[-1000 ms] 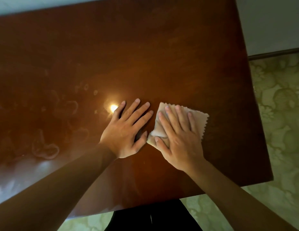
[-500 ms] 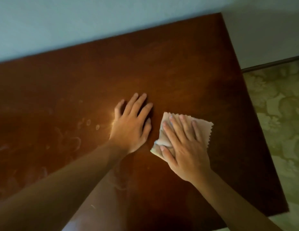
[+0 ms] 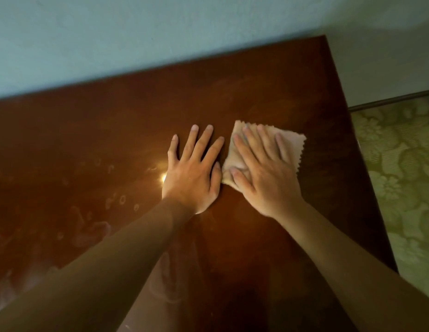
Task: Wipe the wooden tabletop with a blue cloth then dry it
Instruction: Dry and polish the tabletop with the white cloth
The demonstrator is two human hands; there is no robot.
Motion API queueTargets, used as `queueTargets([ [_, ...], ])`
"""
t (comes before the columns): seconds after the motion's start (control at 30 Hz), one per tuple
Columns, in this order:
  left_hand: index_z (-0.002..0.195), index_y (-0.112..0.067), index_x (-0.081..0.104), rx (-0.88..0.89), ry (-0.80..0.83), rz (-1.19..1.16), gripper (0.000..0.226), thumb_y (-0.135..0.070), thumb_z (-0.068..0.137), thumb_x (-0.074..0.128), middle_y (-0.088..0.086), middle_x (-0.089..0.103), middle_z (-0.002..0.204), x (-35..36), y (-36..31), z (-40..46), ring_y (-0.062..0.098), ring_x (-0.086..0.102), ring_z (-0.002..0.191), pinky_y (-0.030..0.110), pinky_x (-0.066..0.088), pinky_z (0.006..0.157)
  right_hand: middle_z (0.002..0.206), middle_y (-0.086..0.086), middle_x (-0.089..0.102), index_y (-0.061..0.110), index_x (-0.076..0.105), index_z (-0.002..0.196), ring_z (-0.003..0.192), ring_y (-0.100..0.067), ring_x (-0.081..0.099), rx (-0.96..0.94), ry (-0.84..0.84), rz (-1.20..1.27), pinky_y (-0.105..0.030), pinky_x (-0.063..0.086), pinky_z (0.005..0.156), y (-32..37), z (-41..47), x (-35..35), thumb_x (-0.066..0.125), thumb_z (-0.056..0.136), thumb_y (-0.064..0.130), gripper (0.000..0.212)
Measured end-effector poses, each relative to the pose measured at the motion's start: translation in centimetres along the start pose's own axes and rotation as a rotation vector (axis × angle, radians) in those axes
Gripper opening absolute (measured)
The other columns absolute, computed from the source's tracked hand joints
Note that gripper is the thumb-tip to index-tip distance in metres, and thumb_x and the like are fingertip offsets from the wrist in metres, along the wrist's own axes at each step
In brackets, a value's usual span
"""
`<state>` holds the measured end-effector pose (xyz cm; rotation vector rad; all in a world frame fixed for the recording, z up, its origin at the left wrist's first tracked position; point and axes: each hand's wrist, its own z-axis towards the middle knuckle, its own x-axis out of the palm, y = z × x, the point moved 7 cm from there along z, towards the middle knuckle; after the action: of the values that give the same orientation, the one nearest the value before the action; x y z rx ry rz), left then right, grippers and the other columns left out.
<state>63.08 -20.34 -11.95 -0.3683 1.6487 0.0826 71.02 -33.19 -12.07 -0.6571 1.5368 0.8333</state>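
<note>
Pale beige cloth (image 3: pixel 290 142), not visibly blue, sits folded on the wooden tabletop (image 3: pixel 256 97) right of centre, pinned under the flat, spread right hand (image 3: pixel 263 171) for wiping pressure; left hand (image 3: pixel 193 173) lies flat and empty just beside, likely bracing.

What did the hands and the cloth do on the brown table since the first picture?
The right hand pushed the pale beige zigzag-edged cloth away from the person, toward the glossy brown wooden tabletop's far edge, and the bare left hand slid forward beside it. Nothing was picked up or let go. The right palm stayed flat on the cloth, and the cloudy smears at left remained.
</note>
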Motion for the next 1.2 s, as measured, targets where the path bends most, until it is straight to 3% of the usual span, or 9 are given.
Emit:
queueTargets([
  [0.2,0.156,-0.024,0.032,-0.005,-0.030,-0.028,0.056,-0.043,0.104,0.024,0.004,0.022,0.166,-0.1,0.1,0.0,0.027,0.008,0.155,0.056,0.005,0.123,0.169,-0.004,0.021,0.023,0.027,0.159,0.158,-0.028,0.014,-0.024,0.028,-0.012,-0.055,0.017,0.126,1.6,-6.0,0.9,0.027,0.105,0.055,0.063],
  [0.5,0.154,-0.017,0.037,-0.014,-0.059,-0.068,0.057,-0.040,0.103,0.025,0.005,0.028,0.164,-0.4,0.1,0.0,0.026,0.013,0.154,0.056,0.006,0.123,0.169,-0.007,0.023,0.018,0.030,0.160,0.158,-0.028,0.017,-0.117,0.026,-0.045,-0.054,0.015,0.127,-0.7,6.1,-0.5,0.025,0.105,0.054,0.066],
  [0.77,0.155,-0.018,0.031,0.004,-0.070,-0.074,0.058,-0.043,0.103,0.029,0.006,0.027,0.164,-0.1,-0.1,0.0,0.027,0.013,0.154,0.058,0.008,0.123,0.167,-0.008,0.027,0.018,0.034,0.158,0.157,-0.030,0.019,-0.036,-0.033,-0.052,-0.057,0.018,0.126,0.1,1.5,-0.2,0.024,0.108,0.050,0.060],
  [0.87,0.156,-0.015,0.030,-0.007,-0.084,-0.086,0.059,-0.041,0.102,0.031,0.007,0.029,0.163,-0.2,0.0,0.1,0.027,0.014,0.154,0.059,0.011,0.122,0.168,-0.008,0.023,0.020,0.029,0.159,0.158,-0.030,0.016,-0.052,0.013,-0.053,-0.057,0.018,0.125,-0.5,4.3,-0.5,0.025,0.106,0.052,0.062],
  [0.97,0.158,-0.016,0.023,-0.018,-0.083,-0.100,0.062,-0.040,0.101,0.032,0.007,0.027,0.164,-0.2,0.0,0.1,0.027,0.013,0.154,0.059,0.011,0.122,0.172,-0.003,0.010,0.027,0.017,0.163,0.160,-0.026,0.005,0.009,0.046,-0.047,-0.051,0.009,0.128,-0.9,9.7,-0.6,0.017,0.103,0.057,0.066],
  [1.2,0.159,-0.027,0.019,0.006,-0.040,-0.084,0.060,-0.041,0.102,0.030,0.005,0.020,0.166,0.4,0.0,0.1,0.028,0.008,0.155,0.060,0.009,0.121,0.171,-0.003,0.018,0.035,0.028,0.160,0.159,-0.025,0.010,0.008,0.022,0.005,-0.050,0.009,0.127,-0.5,14.3,-1.0,0.028,0.102,0.056,0.062],
])
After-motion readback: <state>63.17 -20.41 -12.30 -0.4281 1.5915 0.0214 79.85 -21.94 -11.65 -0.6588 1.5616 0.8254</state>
